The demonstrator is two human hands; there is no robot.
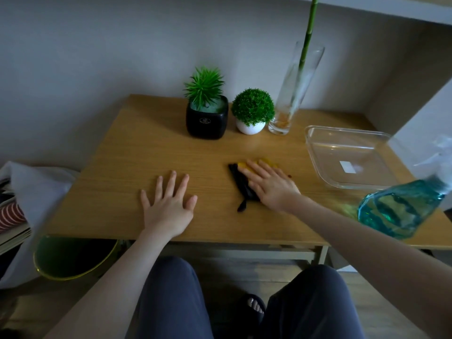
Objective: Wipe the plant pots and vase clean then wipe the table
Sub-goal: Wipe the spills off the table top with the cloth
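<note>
Counter (137,152): pale wooden top seen from above, set against a grey wall, with the person's dark-trousered knees below its near edge.
Left hand (168,204): lies flat on the bare wood near the front, fingers straight and spread, grip apart and holding nothing.
Right hand (269,184): presses flat on the cloth near the middle of the counter, fingers straight and close together, grip not curled round it.
Cloth (241,182): yellow and black, bunched under the right hand, with a black tail trailing toward the near edge.
Black pot (207,121): square and glossy, at the back of the counter, holding a spiky green plant.
White pot (250,127): small and round, just right of the black pot, under a ball of green foliage.
Vase (293,94): tall clear glass, just right of the white pot, with one green stem rising out of the top.
Tray (315,152): clear, shallow, rectangular, on the right side of the counter, well apart from the pots.
Spray bottle (401,209): clear with blue liquid, at the near right corner, blurred at the top.
Bin (73,258): green with a yellow rim, on the floor under the left front corner.
</note>
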